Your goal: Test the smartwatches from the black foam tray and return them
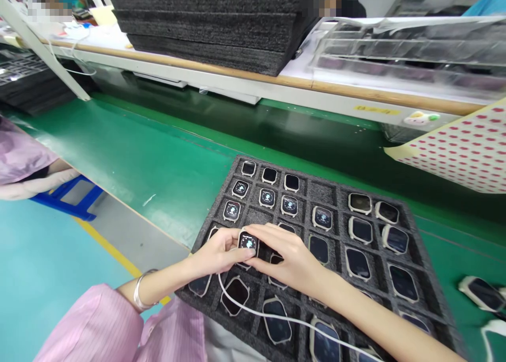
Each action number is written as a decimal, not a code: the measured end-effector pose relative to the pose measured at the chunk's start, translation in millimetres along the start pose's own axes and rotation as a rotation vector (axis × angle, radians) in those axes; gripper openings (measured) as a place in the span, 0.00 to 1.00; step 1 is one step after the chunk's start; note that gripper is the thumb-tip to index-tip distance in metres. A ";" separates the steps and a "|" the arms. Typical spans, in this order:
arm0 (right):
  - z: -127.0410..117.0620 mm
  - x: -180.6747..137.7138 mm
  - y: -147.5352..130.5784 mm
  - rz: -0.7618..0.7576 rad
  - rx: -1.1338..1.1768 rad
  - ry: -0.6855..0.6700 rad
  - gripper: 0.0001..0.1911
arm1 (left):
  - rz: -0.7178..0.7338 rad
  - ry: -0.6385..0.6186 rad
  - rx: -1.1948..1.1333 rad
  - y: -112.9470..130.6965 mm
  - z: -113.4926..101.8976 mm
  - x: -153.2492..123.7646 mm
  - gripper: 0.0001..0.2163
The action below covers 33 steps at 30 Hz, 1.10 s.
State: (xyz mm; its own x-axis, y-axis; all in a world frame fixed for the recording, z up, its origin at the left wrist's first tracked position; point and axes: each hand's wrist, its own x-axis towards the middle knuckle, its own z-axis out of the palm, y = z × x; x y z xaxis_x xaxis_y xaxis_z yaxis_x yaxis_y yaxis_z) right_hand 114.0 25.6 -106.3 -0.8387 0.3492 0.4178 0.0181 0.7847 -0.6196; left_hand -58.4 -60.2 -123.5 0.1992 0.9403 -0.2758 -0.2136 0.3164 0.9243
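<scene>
Both hands (217,252) (288,254) hold a lit watch (248,240) above the foam tray (322,193)

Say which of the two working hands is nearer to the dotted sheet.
Right. The right hand is at the side of the watch toward the dotted sheet; the left hand is at the opposite side, farther away.

Bright, even light; pale sheen on the desk (158,162) left of the hands (290,254), shadow beyond; edges stretched, blurry.
</scene>
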 end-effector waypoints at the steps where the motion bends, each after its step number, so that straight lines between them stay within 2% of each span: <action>1: 0.2 -0.2 0.0 -0.001 0.001 0.001 0.20 | 0.003 0.001 0.001 -0.9 -0.6 -0.2 0.15; 8: -0.3 -1.0 1.2 0.019 0.023 -0.007 0.21 | 0.009 -0.004 0.033 -3.3 -1.6 -0.3 0.16; 15: -2.5 -0.1 -1.0 0.083 0.006 -0.076 0.20 | 0.000 -0.010 0.076 -1.8 0.2 0.8 0.15; 19: -11.4 3.6 -2.8 0.085 -0.091 -0.110 0.19 | 0.126 0.035 0.200 -0.9 4.6 2.3 0.12; 22: -23.1 9.0 -2.6 0.079 -0.053 -0.120 0.17 | 0.097 -0.035 0.242 -2.4 5.8 1.5 0.20; 25: -29.3 13.7 4.5 0.158 -0.013 -0.021 0.17 | 0.003 -0.074 0.218 -5.2 4.9 0.3 0.26; 28: -25.9 14.9 20.3 0.258 -0.079 0.033 0.17 | 0.001 -0.062 0.193 -7.8 3.9 0.9 0.21; 33: -20.9 9.8 36.5 0.257 -0.245 -0.081 0.10 | 0.049 0.002 0.197 -9.2 3.7 2.9 0.13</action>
State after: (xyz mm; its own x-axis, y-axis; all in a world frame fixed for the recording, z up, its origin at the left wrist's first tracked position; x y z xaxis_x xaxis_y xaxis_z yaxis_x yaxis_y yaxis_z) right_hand 117.8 68.3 -111.0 -0.8301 0.5170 0.2090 0.3554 0.7793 -0.5162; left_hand -52.3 -60.9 -131.8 0.1911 0.9543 -0.2296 -0.0318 0.2398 0.9703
